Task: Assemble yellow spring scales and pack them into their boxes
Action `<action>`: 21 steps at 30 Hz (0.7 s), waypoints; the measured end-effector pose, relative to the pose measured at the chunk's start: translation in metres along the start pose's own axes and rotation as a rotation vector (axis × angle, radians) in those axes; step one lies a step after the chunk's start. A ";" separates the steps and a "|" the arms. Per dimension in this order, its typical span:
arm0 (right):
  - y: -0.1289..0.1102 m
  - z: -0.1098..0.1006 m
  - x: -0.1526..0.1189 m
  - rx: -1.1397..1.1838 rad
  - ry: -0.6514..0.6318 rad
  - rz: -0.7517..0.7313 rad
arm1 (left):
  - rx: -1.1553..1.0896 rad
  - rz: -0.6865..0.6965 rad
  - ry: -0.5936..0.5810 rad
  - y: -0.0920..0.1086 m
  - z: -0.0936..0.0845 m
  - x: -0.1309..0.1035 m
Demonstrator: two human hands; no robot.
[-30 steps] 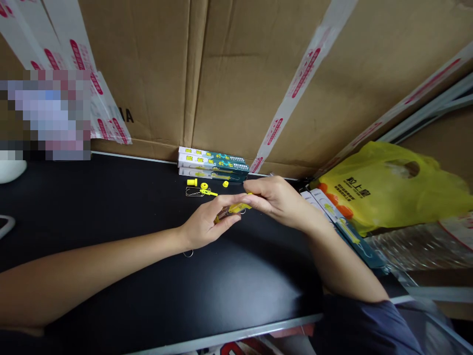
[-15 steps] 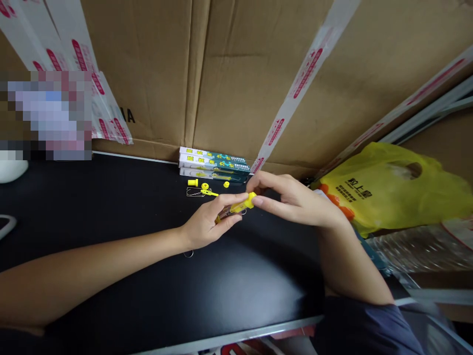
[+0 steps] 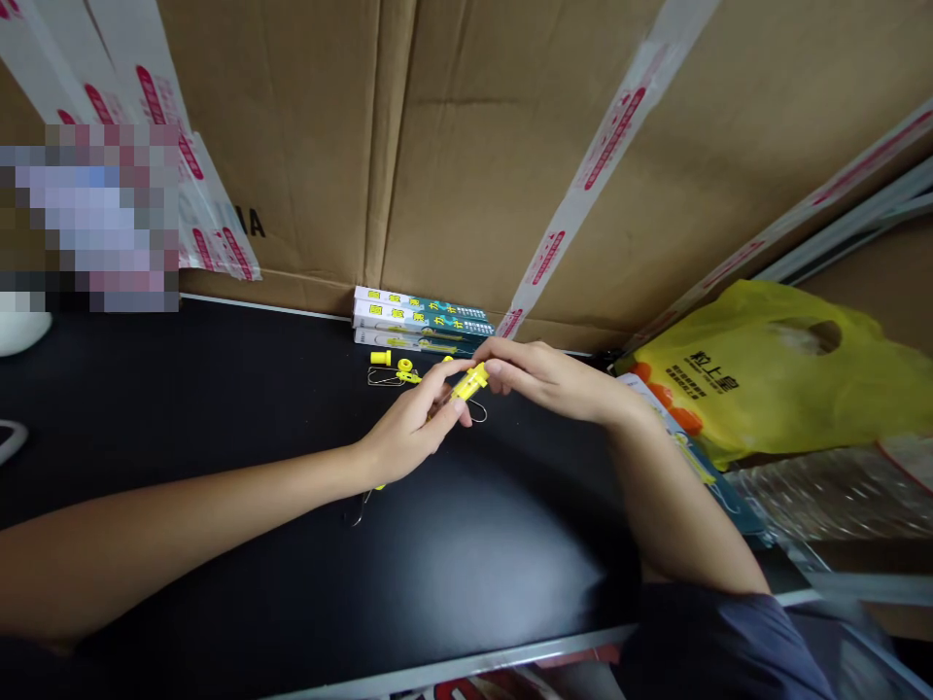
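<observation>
My left hand (image 3: 408,428) is closed around a slim clear-and-yellow spring scale (image 3: 464,387), its tube tilted up to the right. At the upper end of the tube, the fingers of my right hand (image 3: 535,374) pinch the yellow cap (image 3: 482,370). Behind my left hand lie a yellow plug (image 3: 380,358), a yellow ring (image 3: 404,366) and a bent wire clip (image 3: 383,376). A wire hook (image 3: 479,412) shows just beyond the left fingertips. Another metal hook (image 3: 357,512) pokes out below the left wrist; what it joins is hidden.
Printed spring scale boxes (image 3: 423,316) are stacked against the large cardboard carton (image 3: 292,146). A yellow plastic bag (image 3: 787,379) and another printed box (image 3: 700,462) are at the right. The black tabletop (image 3: 452,574) ends at a pale front edge (image 3: 466,671).
Both hands have shifted slightly left and up with the spring scale, which now points up more steeply. My right fingers have curled closer around its cap. The hook below my left wrist shows more.
</observation>
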State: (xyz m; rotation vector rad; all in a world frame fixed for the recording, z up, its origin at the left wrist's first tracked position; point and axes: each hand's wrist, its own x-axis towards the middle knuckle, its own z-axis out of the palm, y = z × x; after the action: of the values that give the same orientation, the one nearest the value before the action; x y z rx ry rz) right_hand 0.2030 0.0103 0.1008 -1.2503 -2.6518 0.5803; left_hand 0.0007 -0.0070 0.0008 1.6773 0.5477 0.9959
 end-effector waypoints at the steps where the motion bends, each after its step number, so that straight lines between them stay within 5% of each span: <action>1: 0.004 0.001 0.001 -0.008 -0.007 0.023 | -0.017 -0.022 0.002 0.000 0.000 0.000; 8: 0.029 0.028 0.017 -0.282 -0.187 0.191 | -0.032 -0.111 0.023 -0.002 0.001 0.000; 21: 0.024 0.054 0.030 -0.436 -0.230 0.245 | -0.074 -0.277 0.042 -0.011 -0.001 0.002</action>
State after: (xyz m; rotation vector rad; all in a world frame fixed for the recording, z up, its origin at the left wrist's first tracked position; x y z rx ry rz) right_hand 0.1850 0.0322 0.0412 -1.7384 -2.9425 0.1815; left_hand 0.0023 -0.0016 -0.0092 1.4715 0.7401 0.8404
